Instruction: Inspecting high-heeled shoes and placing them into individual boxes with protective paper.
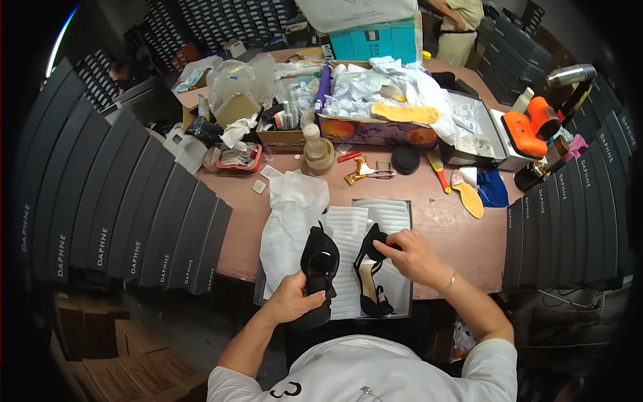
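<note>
My left hand point(293, 299) is closed round a black shoe point(319, 258), which it holds raised over the left part of a shallow grey box point(410, 295). A second black shoe point(367, 276), strapped and with a pale insole, lies in the right part of the box. The thumb and fingers of my right hand point(416, 257) are closed on the far end of that shoe; the fingertips are partly hidden. White padded wrapping point(346, 231) lines the box under both shoes. Crumpled white tissue paper point(289, 211) spreads over its left side and onto the table.
Grey shoe boxes stand in rows at left point(127, 201) and right point(569, 208). Behind are a patterned carton point(368, 130) of crumpled paper, a bottle point(313, 144), a round black tin point(405, 161), a red-and-yellow tool point(439, 173), an insole point(467, 194) and an orange device point(526, 134).
</note>
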### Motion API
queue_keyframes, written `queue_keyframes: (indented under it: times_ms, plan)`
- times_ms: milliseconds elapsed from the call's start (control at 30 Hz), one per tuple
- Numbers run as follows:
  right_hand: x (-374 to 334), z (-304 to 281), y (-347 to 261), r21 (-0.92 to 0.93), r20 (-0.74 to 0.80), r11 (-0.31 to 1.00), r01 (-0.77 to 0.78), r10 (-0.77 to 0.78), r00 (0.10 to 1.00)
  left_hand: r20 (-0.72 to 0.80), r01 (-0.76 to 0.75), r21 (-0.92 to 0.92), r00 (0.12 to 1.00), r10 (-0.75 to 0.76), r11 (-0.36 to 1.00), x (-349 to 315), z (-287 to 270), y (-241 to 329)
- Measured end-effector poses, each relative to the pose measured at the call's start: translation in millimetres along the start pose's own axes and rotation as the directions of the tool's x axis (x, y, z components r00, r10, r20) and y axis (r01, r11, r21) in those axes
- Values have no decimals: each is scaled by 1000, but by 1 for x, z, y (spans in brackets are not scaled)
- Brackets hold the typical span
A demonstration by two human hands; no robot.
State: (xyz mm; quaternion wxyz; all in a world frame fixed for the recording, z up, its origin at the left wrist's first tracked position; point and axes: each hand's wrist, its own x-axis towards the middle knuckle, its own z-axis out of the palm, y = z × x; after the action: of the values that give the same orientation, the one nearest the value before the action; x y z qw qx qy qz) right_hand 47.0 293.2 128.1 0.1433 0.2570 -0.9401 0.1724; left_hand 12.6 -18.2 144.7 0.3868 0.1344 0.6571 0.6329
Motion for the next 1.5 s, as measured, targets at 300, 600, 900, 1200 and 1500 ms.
queue_keyframes:
  times_ms: [300,600,900,1200,1500]
  plan:
    - [10,-6,-74,46,-158,997,58,-50,986,60,-9,-118,998,17,993,-39,6,-10]
    - [-23,29,-149,548,-146,805,-226,358,922,-165,-224,-317,970,179,922,-38,8,19]
    - [-95,-9,-86,583,-189,654,-482,686,703,131,-258,933,894,429,251,24,-2,-1]
    - [-115,-17,-93,718,-108,485,-499,786,609,780,-780,613,623,-57,-131,130,72,-60]
    - [-130,-38,-69,710,-413,592,-381,788,456,305,-430,368,893,329,824,89,64,102]
